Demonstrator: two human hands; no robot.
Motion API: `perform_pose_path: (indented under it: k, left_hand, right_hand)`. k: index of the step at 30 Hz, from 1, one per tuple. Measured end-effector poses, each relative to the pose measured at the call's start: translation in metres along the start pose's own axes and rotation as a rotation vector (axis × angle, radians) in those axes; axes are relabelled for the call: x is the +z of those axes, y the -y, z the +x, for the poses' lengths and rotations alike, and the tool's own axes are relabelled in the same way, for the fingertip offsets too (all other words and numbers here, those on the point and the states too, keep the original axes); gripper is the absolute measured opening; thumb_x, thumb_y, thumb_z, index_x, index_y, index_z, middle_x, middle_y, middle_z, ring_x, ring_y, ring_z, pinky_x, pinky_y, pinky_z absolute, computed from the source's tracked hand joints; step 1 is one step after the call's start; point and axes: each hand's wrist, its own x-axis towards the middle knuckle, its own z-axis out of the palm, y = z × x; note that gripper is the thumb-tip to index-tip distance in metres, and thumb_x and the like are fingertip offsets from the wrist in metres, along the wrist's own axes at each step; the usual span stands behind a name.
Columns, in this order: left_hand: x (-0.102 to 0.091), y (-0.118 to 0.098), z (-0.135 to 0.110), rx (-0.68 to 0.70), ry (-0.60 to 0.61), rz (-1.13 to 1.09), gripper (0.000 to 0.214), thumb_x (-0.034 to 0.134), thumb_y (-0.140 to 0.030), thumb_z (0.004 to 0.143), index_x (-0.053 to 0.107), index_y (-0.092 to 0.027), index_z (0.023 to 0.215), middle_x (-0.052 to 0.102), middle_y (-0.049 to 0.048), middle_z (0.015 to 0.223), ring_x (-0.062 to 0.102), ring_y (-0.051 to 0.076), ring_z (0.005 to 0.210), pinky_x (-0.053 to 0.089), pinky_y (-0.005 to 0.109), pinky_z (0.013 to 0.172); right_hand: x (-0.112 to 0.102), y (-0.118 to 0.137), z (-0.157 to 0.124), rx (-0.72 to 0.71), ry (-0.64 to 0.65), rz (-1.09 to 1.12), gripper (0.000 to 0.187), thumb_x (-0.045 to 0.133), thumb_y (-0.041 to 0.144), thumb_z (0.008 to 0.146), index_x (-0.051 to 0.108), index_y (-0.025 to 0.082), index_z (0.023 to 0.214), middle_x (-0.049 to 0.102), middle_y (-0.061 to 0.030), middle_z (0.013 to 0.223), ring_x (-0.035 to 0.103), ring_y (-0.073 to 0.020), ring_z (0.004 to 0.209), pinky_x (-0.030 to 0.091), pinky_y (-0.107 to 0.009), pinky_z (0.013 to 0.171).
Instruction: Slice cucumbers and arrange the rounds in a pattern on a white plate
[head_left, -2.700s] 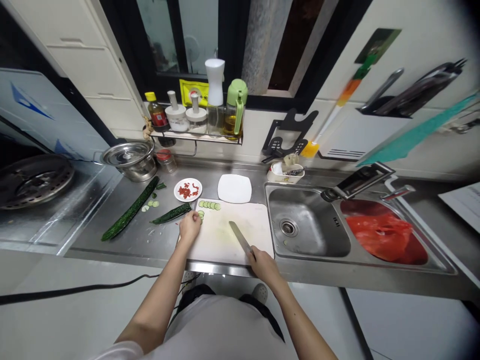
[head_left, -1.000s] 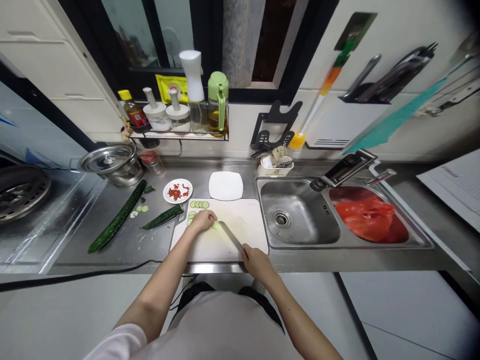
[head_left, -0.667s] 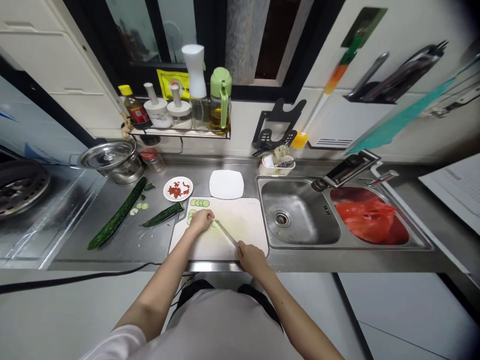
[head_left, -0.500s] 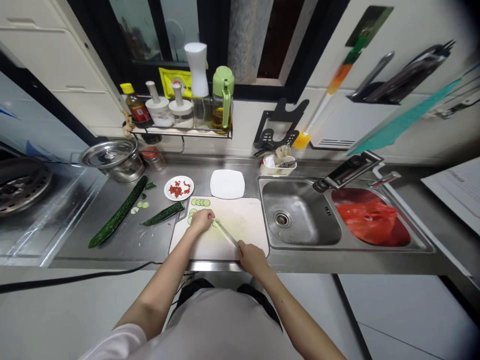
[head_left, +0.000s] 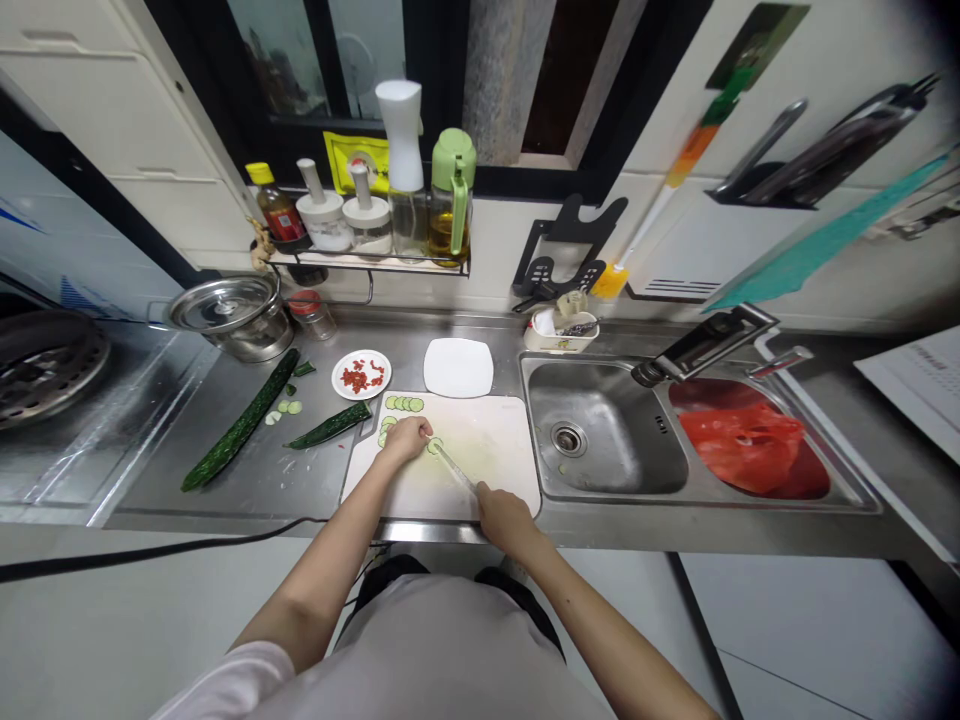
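Observation:
On the white cutting board (head_left: 465, 500), my right hand (head_left: 506, 518) grips a knife (head_left: 456, 466) by its handle, the blade pointing up and left. The blade's tip meets a round cucumber slice (head_left: 434, 446) lying on the board. Just left of that slice, my left hand (head_left: 407, 439) has its fingers pinched together; whatever is between them is hidden. A row of overlapping cucumber slices (head_left: 405, 404) lies along the board's top edge. More slices (head_left: 388, 425) show partly behind my left hand. A cut cucumber piece (head_left: 330, 425) rests by the board's left edge.
A long whole cucumber (head_left: 240, 422) and small cucumber scraps (head_left: 289, 407) lie on the steel counter. Behind the board stand a plate of chopped red bits (head_left: 361, 375) and a white square plate (head_left: 458, 367). To the right is the sink (head_left: 600, 430), with a red bag (head_left: 742, 445) in its second basin.
The knife's blade has turned slightly, and the cucumber slice by its tip shows more fully. Both hands stay nearly in place. The whole view has shifted a little.

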Motion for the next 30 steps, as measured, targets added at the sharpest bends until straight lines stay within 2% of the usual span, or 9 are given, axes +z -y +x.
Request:
perform_pose_path:
  k: [6, 15, 21, 25, 30]
  left_hand:
    - [0.002, 0.002, 0.002, 0.001, 0.001, 0.005, 0.022, 0.059, -0.014, 0.074, 0.069, -0.024, 0.090, 0.072, 0.0003, 0.091, 0.062, 0.018, 0.093, 0.041, 0.029, 0.086]
    - [0.000, 0.001, 0.003, -0.011, 0.022, 0.007, 0.020, 0.060, -0.016, 0.074, 0.068, -0.025, 0.089, 0.072, -0.0006, 0.092, 0.062, 0.018, 0.094, 0.042, 0.030, 0.085]
    - [-0.001, -0.001, 0.001, -0.014, 0.028, 0.020, 0.021, 0.059, -0.016, 0.075, 0.068, -0.025, 0.091, 0.071, 0.0008, 0.094, 0.061, 0.019, 0.096, 0.041, 0.029, 0.086]
    - [0.005, -0.002, -0.005, -0.023, -0.019, 0.032, 0.021, 0.054, -0.016, 0.078, 0.067, -0.022, 0.094, 0.070, 0.0037, 0.100, 0.061, 0.019, 0.096, 0.041, 0.029, 0.085]
    - [0.017, -0.003, -0.017, -0.059, -0.069, 0.075, 0.023, 0.061, -0.023, 0.075, 0.064, -0.021, 0.098, 0.065, 0.0076, 0.108, 0.060, 0.022, 0.100, 0.042, 0.030, 0.084]
  right_hand:
    - [0.000, 0.009, 0.000, 0.023, 0.031, 0.025, 0.033, 0.035, 0.008, 0.089, 0.051, 0.014, 0.117, 0.068, -0.0166, 0.100, 0.066, -0.0268, 0.096, 0.045, -0.032, 0.071]
    - [-0.001, 0.008, 0.009, -0.009, 0.022, 0.055, 0.031, 0.034, 0.012, 0.092, 0.051, 0.014, 0.118, 0.067, -0.0170, 0.103, 0.064, -0.0259, 0.098, 0.045, -0.032, 0.073]
    - [-0.004, 0.007, 0.006, -0.016, 0.016, 0.047, 0.031, 0.035, 0.012, 0.091, 0.051, 0.013, 0.117, 0.066, -0.0171, 0.103, 0.064, -0.0268, 0.098, 0.044, -0.033, 0.071]
    - [-0.005, 0.002, 0.001, -0.020, 0.029, 0.050, 0.029, 0.035, 0.012, 0.090, 0.053, 0.013, 0.114, 0.067, -0.0169, 0.101, 0.065, -0.0268, 0.097, 0.044, -0.032, 0.070]
    - [-0.002, 0.001, 0.002, -0.014, 0.041, 0.048, 0.029, 0.036, 0.013, 0.091, 0.052, 0.013, 0.115, 0.067, -0.0162, 0.102, 0.065, -0.0265, 0.097, 0.044, -0.032, 0.071]
